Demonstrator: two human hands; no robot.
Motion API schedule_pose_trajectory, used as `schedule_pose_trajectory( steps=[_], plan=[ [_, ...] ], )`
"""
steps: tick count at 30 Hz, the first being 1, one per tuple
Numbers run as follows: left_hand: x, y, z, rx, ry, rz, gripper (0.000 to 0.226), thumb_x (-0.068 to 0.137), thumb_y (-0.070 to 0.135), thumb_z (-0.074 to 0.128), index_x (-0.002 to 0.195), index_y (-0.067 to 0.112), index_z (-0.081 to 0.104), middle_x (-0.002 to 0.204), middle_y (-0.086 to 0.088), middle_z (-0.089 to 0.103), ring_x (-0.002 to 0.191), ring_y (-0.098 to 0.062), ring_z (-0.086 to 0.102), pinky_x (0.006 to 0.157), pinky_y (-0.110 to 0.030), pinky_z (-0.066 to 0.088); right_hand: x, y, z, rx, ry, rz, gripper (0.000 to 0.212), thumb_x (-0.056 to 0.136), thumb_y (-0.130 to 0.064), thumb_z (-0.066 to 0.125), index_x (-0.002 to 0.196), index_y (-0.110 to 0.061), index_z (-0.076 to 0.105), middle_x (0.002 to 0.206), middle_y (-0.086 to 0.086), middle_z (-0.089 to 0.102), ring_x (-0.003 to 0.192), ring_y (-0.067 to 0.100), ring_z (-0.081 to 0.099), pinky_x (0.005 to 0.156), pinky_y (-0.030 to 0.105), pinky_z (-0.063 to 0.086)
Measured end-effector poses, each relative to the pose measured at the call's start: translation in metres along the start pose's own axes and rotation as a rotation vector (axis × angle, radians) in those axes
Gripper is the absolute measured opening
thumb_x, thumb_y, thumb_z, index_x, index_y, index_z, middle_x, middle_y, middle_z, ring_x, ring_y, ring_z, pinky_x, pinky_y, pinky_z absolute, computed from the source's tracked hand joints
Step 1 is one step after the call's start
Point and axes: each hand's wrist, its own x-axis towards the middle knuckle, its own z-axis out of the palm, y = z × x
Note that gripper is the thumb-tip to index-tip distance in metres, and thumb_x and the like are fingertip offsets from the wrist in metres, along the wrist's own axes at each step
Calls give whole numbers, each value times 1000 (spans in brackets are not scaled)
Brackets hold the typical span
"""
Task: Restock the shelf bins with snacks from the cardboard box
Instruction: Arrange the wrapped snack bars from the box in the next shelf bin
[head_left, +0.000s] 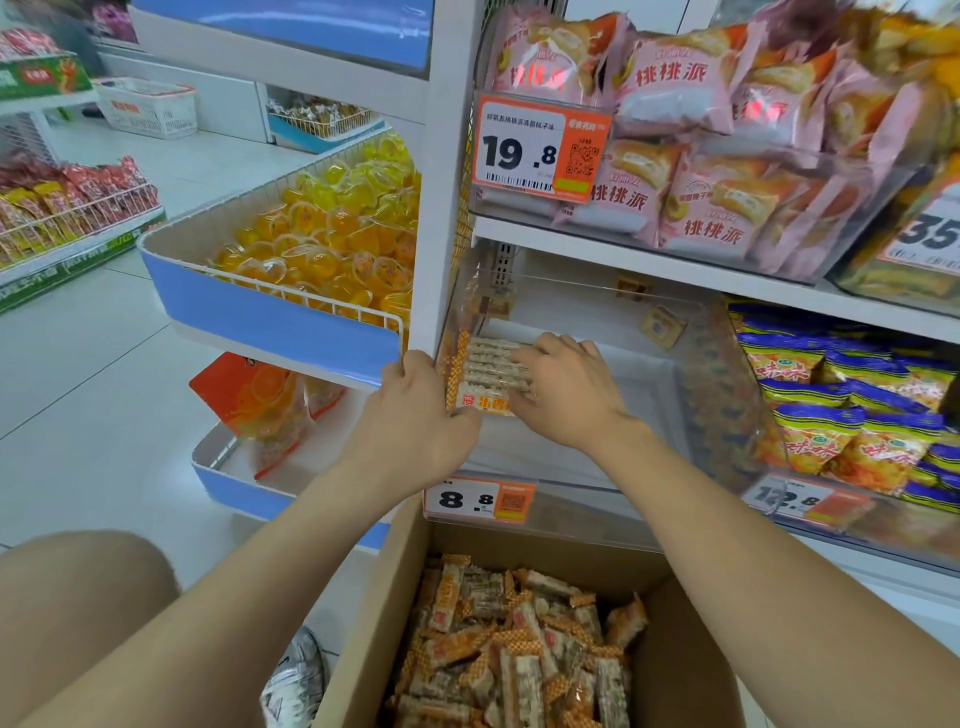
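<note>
We grip a row of bars between both hands at the left end of the clear bin. The left hand curls round the near left corner of the row, with its thumb towards the white shelf post. The right hand lies knuckles up over the right side of the row, with its fingers bent down onto the wrappers. The bars lie side by side, orange ends to the left, against the bin's left wall. Both forearms reach forward and upward from the bottom of the view, and they converge at the bin. Below them stands the open box, with loose bars of the same kind heaped inside. A price tag reading 8.8 hangs on the bin's front. Blue and yellow bags fill the bin to the right, pink packs the shelf above, and jelly cups the basket to the left.
</note>
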Motion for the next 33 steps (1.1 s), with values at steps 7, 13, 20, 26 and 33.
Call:
schedule_pose_trajectory(
  steps=[7, 13, 20, 26, 33],
  plan=[
    [-33, 6, 8, 25, 366, 521, 33, 87, 13, 66, 118, 16, 53, 112, 1, 53, 102, -22, 51, 84, -34, 43, -95, -23, -66, 533, 283, 13, 20, 97, -23, 59, 111, -20, 73, 94, -10, 62, 87, 5, 60, 80, 27, 51],
    [-79, 5, 41, 27, -269, 695, 6, 90, 21, 64, 95, 26, 64, 77, 10, 64, 73, -7, 60, 64, -20, 42, -207, -32, -79, 424, 54, -68, 12, 94, -27, 56, 97, -25, 67, 86, -11, 59, 78, 12, 58, 68, 33, 47],
    [-69, -31, 138, 433, -711, 530, 15, 101, 29, 59, 112, 27, 69, 105, 7, 68, 94, -12, 61, 86, -37, 56, -247, -21, -24, 164, -805, 45, 21, 102, -30, 49, 83, -20, 52, 81, 2, 54, 67, 21, 55, 55, 36, 42],
    [-57, -79, 214, 465, -764, 369, 18, 100, 23, 56, 115, 29, 65, 112, 3, 67, 96, -15, 63, 85, -38, 58, -253, 7, 45, 192, -859, 248, 17, 101, -10, 51, 85, -14, 56, 95, 6, 61, 80, 25, 60, 63, 38, 49],
    [-70, -113, 284, 401, -762, 242, 65, 96, 1, 57, 152, 31, 40, 167, -7, 24, 125, -28, 60, 93, -37, 59, -262, -3, 118, 408, -946, 561, 48, 106, -17, 48, 152, -7, 42, 147, 23, 47, 129, 38, 56, 103, 45, 54]
  ],
)
